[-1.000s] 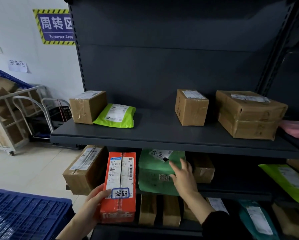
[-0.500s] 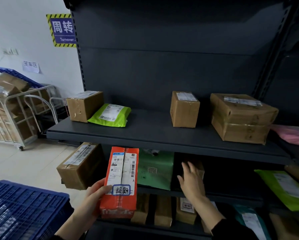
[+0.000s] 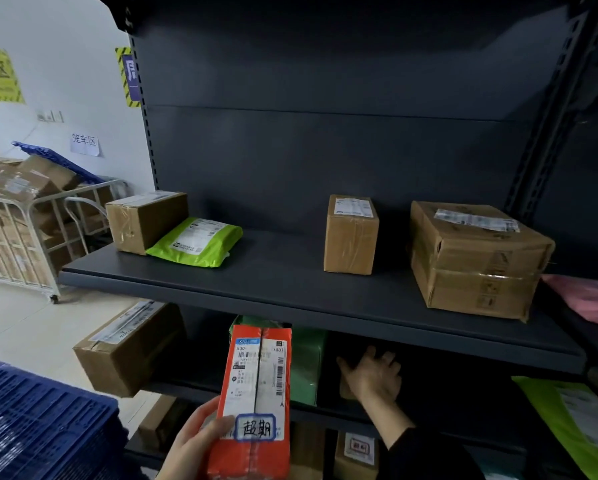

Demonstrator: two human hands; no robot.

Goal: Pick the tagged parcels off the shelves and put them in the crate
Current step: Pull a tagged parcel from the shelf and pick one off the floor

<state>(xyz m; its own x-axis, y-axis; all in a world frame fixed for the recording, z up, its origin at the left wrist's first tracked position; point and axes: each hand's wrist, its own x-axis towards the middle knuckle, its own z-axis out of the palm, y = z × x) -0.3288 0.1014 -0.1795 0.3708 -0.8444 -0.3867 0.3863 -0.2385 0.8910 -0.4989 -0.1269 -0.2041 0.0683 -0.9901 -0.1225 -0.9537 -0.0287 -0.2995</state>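
Right hand has slid off the green parcel, now spread open deeper in the middle shelf; left hand grips the tagged orange parcel, crate alongside; probably hunting another.

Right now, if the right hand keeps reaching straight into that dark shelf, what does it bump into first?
Probably the small brown box tucked just behind the right hand, beside the green parcel. The fingers may already be touching it; the shelf is too dark to judge depth.

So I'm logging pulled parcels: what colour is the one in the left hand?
Orange parcel with white labels, held by the left hand; head view.
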